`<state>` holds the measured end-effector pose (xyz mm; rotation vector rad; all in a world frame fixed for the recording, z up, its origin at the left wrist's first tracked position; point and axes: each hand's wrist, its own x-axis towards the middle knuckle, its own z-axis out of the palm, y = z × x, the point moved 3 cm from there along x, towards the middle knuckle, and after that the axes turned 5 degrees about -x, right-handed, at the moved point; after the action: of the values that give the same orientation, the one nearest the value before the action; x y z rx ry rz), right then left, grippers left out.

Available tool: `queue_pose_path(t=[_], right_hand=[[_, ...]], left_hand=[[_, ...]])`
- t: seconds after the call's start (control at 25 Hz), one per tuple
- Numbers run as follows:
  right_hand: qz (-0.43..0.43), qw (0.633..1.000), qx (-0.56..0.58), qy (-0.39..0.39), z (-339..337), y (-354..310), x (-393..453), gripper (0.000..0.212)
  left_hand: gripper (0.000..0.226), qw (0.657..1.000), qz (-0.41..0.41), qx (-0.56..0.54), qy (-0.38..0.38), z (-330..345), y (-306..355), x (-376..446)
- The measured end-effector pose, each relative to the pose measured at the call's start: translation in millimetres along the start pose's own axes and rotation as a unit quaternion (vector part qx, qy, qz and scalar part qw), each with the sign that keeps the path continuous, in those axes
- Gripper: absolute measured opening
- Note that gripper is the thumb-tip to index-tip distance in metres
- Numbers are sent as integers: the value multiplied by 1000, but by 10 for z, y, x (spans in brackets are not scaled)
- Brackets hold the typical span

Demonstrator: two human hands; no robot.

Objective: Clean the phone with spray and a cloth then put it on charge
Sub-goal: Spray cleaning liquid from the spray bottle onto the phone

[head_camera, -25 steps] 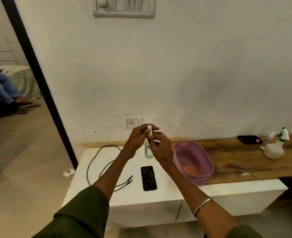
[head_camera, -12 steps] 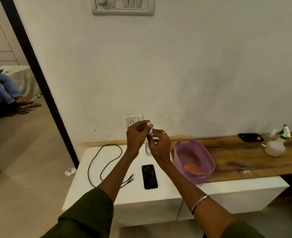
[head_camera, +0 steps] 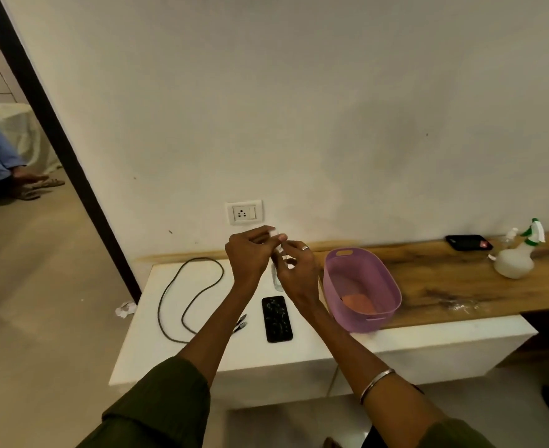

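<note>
We hold both hands up in front of the wall, just below the socket (head_camera: 244, 212), working on a small clear spray bottle (head_camera: 279, 276). Our right hand (head_camera: 296, 270) wraps around the bottle's body, gripping it upright; our left hand (head_camera: 250, 253) pinches something small and white at the bottle's top (head_camera: 272, 232) — it looks like the cap, though it is too small to say whether it is on or off.

The phone (head_camera: 276, 319) lies flat on the white cabinet top (head_camera: 144, 334), screen up, directly below the hands and a little toward us. Its long axis runs away from us toward the wall, roughly in line with our forearms. It sits almost under the right wrist, so the right hand, which carries the bottle, is the nearer one, and we judge that a downward tilt of the nozzle would put the spray along the screen's length.

The cloth (head_camera: 357, 302) appears to be the orange thing in the bottom of the purple basket (head_camera: 380, 279), just right of the phone and on the right hand's side. The charging cable (head_camera: 189, 286) loops on the cabinet to the left, its plug ends (head_camera: 241, 323) lying just beside the phone's left edge, under the left forearm — handy for that hand later. Nothing has yet touched the phone, we judge; the cleaning is only being prepared.
</note>
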<state>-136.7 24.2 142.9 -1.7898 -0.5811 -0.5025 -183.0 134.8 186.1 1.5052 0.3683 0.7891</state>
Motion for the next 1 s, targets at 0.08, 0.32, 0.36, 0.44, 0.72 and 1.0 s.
queue_pose_path(t=[0.08, 0.32, 0.36, 0.44, 0.72, 1.0], right_hand=[[-16, 1000, -23, -1, 32, 42, -24, 29], [-3, 1000, 2, 6, 70, 69, 36, 28], [-5, 1000, 7, 1, 59, 83, 43, 27], [-8, 1000, 9, -14, 68, 115, 42, 27], [6, 1000, 31, 2, 165, 78, -10, 23], [58, 998, 27, 18, 318, 404, -264, 33]], left_hand=[[18, 999, 23, 0, 39, 21, -16, -87], [14, 1000, 0, -15, -20, 110, -104, 28], [19, 996, -4, 1, -90, 107, -110, 70], [33, 976, -4, 23, -217, 86, -122, 133], [20, 990, 55, 71, -109, 30, -104, 107], [23, 997, 42, -16, 68, -39, -13, 362]])
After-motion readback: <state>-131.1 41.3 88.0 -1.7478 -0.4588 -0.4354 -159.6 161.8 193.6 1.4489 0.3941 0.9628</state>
